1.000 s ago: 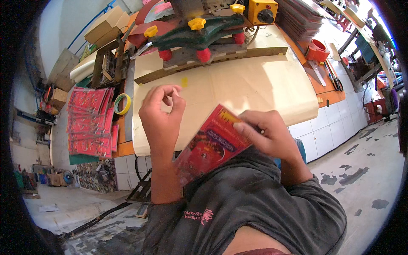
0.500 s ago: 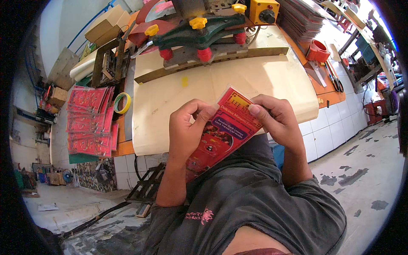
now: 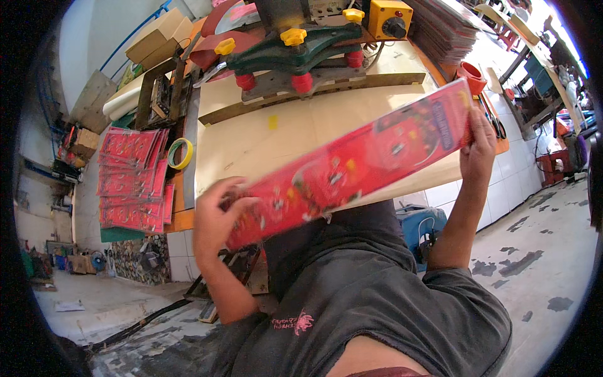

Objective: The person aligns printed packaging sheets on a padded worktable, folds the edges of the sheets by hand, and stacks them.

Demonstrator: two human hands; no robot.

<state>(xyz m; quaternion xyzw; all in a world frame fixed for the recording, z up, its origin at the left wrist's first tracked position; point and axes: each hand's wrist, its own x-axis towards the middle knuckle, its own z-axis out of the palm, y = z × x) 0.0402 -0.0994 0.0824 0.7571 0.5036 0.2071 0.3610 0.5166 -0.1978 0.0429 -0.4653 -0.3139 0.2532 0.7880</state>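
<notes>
Red, glossy strip (image 3: 339, 176) slants above the front of the cream sheet (image 3: 242, 147). Right hand (image 3: 479, 141) pinches its upper end; left hand (image 3: 217, 217), fingers half-curled, meets the lower, grip unclear. Judged light, bendy, slippery: hold by end edges.

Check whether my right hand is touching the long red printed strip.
Touching. The head view shows the right hand gripping the long red printed strip at its right end, with no gap between them.
</notes>
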